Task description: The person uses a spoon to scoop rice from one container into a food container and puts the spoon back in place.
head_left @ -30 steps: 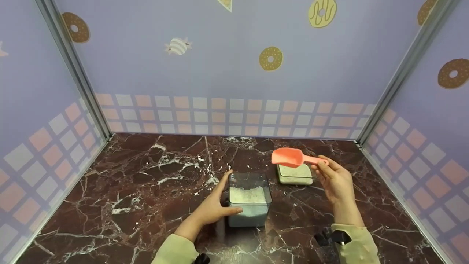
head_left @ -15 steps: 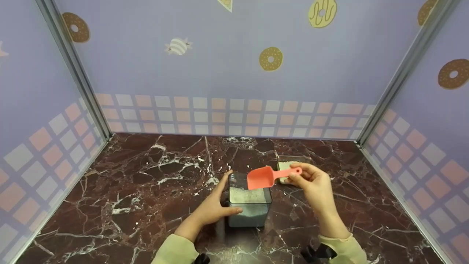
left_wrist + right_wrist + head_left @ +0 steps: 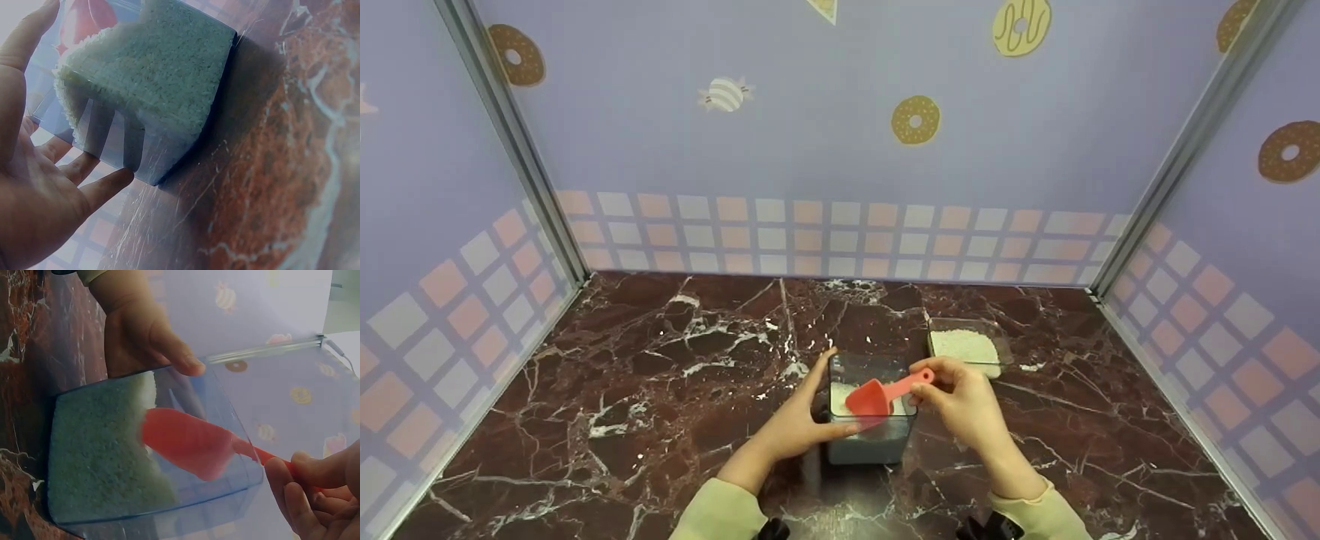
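Note:
A tall clear bluish container [image 3: 870, 446] partly filled with rice [image 3: 95, 450] stands on the table. My left hand [image 3: 795, 427] holds its left side, the thumb along the front wall and the fingers spread against the side; in the left wrist view, the fingertips [image 3: 126, 173] touch the clear wall. My right hand [image 3: 960, 397] pinches the handle of a red scoop [image 3: 871, 399]. The scoop's bowl is inside the container, tilted down, its front edge at the rice in the right wrist view [image 3: 185, 441].
A low clear dish [image 3: 986, 367] with white rice stands behind and right of the container. Loose white grains [image 3: 769, 326] are scattered on the dark marbled table [image 3: 645, 465]. Patterned panels [image 3: 825, 150] enclose the table at the back and sides.
My right hand has carried the scoop leftward and down, from above the low dish into the tall container. My left hand has stayed on the container. The dish is now more exposed.

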### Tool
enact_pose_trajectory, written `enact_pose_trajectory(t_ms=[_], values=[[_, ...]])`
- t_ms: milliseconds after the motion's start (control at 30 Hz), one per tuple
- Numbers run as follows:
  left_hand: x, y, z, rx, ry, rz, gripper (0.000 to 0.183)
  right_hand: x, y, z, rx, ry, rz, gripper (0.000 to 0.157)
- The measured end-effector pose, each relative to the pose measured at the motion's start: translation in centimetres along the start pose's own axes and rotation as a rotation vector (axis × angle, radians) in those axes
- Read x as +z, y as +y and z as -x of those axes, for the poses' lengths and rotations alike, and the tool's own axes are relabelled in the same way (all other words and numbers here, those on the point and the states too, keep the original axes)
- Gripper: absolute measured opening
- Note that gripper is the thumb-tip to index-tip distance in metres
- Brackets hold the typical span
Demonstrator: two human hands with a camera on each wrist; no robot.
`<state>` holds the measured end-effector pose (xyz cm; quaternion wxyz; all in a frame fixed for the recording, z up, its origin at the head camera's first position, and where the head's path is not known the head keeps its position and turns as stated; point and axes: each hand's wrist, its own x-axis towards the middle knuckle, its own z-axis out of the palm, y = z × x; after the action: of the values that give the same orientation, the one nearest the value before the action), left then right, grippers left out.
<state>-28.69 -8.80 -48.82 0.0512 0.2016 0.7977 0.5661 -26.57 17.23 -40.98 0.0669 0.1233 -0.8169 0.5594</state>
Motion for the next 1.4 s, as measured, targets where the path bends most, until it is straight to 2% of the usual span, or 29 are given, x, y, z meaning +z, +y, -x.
enact_pose_trajectory(t_ms=[233,467,733,1033,1400], values=[[0.0,0.0,-0.1,-0.004,-0.010,-0.008,0.118,1.2,0.5,-0.4,-0.028,-0.071,-0.044,0.021],[0.0,0.0,-0.1,0.000,-0.007,-0.021,0.117,2.2,0.7,-0.3,-0.016,-0.045,-0.081,0.019],[0.0,0.0,0.0,-0.003,-0.001,-0.033,0.118,2.2,0.6,-0.2,0.073,-0.011,-0.192,0.022],[0.0,-0.2,-0.1,0.007,0.001,-0.024,0.120,1.9,0.7,-0.6,0.195,0.051,-0.388,0.026],[-0.1,-0.4,0.0,-0.009,0.003,-0.037,0.120,0.9,2.1,-1.7,0.290,0.047,-0.479,0.032]])
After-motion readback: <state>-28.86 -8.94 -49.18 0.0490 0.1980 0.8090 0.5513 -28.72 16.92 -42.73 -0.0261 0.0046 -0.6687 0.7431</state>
